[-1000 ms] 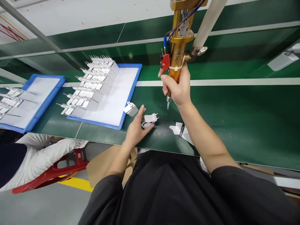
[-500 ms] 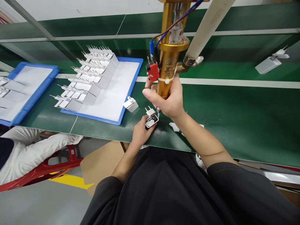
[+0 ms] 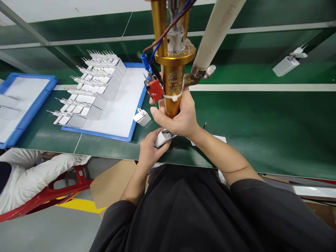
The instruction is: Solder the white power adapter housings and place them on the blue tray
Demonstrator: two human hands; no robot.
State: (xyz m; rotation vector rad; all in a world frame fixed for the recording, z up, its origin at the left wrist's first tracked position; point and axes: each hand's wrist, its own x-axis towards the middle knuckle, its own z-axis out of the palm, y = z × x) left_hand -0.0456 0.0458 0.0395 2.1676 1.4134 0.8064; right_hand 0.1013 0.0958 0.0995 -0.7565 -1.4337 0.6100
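My left hand [image 3: 148,148] is closed around a white plug charger housing [image 3: 160,139], its open end turned up, near the bench's front edge. My right hand [image 3: 183,117] wraps round the lower barrel of a gold dispensing gun [image 3: 173,78], thumb on the near side. A red switch [image 3: 155,89] with wires is tied to the barrel by a white cable tie. The gun's lower tip is hidden behind my right hand, just above the housing. Another white charger [image 3: 142,117] lies to the left, against the tray's corner.
A blue-rimmed tray [image 3: 123,137] holds rows of white chargers [image 3: 90,99], prongs up. A second blue tray [image 3: 15,134] stands at far left. One charger [image 3: 286,66] lies at back right. A thick hose [image 3: 216,35] joins the gun. A seated person's leg [image 3: 44,171] shows at left.
The housing in my left hand has tilted and its prongs no longer show. The gun and both hands have shifted left in view, with the gun lower; the whole scene has shifted left too.
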